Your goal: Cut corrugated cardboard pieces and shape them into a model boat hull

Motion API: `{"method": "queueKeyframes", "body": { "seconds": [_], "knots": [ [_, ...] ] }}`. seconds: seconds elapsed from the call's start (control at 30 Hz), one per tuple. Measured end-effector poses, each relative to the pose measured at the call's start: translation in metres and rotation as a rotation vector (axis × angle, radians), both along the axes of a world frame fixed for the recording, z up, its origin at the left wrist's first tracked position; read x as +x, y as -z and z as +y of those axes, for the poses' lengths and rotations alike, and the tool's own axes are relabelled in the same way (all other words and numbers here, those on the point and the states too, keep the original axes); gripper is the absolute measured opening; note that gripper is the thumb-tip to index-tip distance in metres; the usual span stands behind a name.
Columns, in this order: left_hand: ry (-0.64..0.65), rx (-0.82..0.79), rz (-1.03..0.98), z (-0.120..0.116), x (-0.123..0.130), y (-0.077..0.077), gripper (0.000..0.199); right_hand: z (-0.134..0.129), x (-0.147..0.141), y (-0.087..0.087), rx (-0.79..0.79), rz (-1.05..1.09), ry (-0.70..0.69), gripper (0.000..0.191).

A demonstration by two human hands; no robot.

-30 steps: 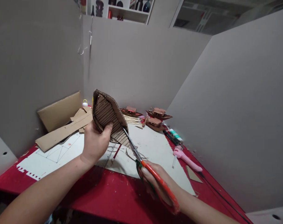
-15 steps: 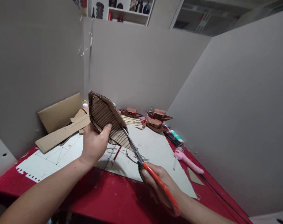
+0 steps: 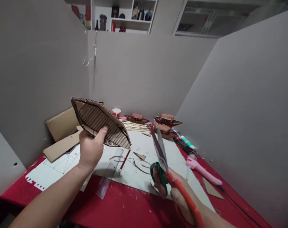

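My left hand (image 3: pixel 93 147) is closed on a boat-shaped corrugated cardboard piece (image 3: pixel 98 118), thumb on its ribbed inner face. The piece is tilted up above the table, with a raised rim along its edge. My right hand (image 3: pixel 181 198) grips a pair of scissors (image 3: pixel 161 150) with one orange and one green handle. The blades point up and away, slightly apart, well to the right of the cardboard. On the white sheet (image 3: pixel 155 177) below lie thin curled cardboard strips (image 3: pixel 140 166), a small cardboard offcut (image 3: pixel 139 155), a red pencil (image 3: pixel 124 162) and a clear ruler (image 3: pixel 109 175).
Several small brown model boats (image 3: pixel 167 119) stand at the back beside wooden sticks (image 3: pixel 136 126) and a red-and-white cup (image 3: pixel 116 112). A pink glue gun (image 3: pixel 203 171) lies right, its cable trailing forward. Cardboard pieces (image 3: pixel 63 145) and a drawing (image 3: pixel 60 166) are at left. Grey panels enclose the table.
The scissors have come away from the cardboard's edge and moved right, blades now upward. My left hand has shifted the cardboard left. A small offcut now shows on the sheet.
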State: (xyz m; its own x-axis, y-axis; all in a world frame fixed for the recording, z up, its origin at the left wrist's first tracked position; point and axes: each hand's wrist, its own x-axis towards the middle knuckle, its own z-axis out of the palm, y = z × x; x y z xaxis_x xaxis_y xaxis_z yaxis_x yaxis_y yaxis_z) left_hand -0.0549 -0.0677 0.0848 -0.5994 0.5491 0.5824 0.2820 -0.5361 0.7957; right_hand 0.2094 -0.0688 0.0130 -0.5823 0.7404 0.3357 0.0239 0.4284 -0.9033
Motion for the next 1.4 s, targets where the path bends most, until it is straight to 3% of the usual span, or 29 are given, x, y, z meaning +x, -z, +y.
{"method": "queueKeyframes", "body": {
  "seconds": [0.2,0.37,0.53,0.7,0.83,0.93,1.03,1.13,1.23,1.4],
  "knots": [
    [-0.038,-0.023,0.012,-0.004,0.004,0.001,0.018,-0.005,-0.010,-0.002,0.033,-0.002,0.213,0.026],
    [0.000,-0.050,0.154,-0.004,0.013,0.011,0.017,0.010,-0.042,-0.026,0.235,0.157,0.374,0.017],
    [-0.132,-0.020,0.468,-0.005,0.018,0.021,0.016,0.034,-0.068,-0.045,0.300,0.087,0.425,0.024],
    [-0.141,0.094,0.694,-0.006,0.017,0.038,0.004,0.046,-0.085,-0.043,0.377,-0.020,0.456,0.018],
    [-0.144,0.040,0.755,-0.005,0.010,0.048,0.016,0.049,-0.091,-0.039,0.413,-0.047,0.448,0.018],
    [-0.262,0.003,0.606,-0.005,0.001,0.040,0.010,0.047,-0.087,-0.033,0.392,-0.019,0.419,0.017],
    [-0.311,0.001,0.261,-0.003,-0.008,0.021,0.016,0.041,-0.077,-0.026,0.256,0.029,0.366,0.013],
    [-0.151,0.045,-0.034,0.004,-0.015,0.010,0.021,0.031,-0.067,-0.024,0.050,0.067,0.337,0.019],
    [0.022,0.074,-0.218,0.014,-0.016,0.012,0.025,0.024,-0.068,-0.026,-0.062,0.152,0.329,0.030],
    [0.000,0.002,-0.305,0.007,0.010,0.008,0.022,0.018,-0.092,-0.040,-0.166,0.392,0.285,0.043]
  ]
}}
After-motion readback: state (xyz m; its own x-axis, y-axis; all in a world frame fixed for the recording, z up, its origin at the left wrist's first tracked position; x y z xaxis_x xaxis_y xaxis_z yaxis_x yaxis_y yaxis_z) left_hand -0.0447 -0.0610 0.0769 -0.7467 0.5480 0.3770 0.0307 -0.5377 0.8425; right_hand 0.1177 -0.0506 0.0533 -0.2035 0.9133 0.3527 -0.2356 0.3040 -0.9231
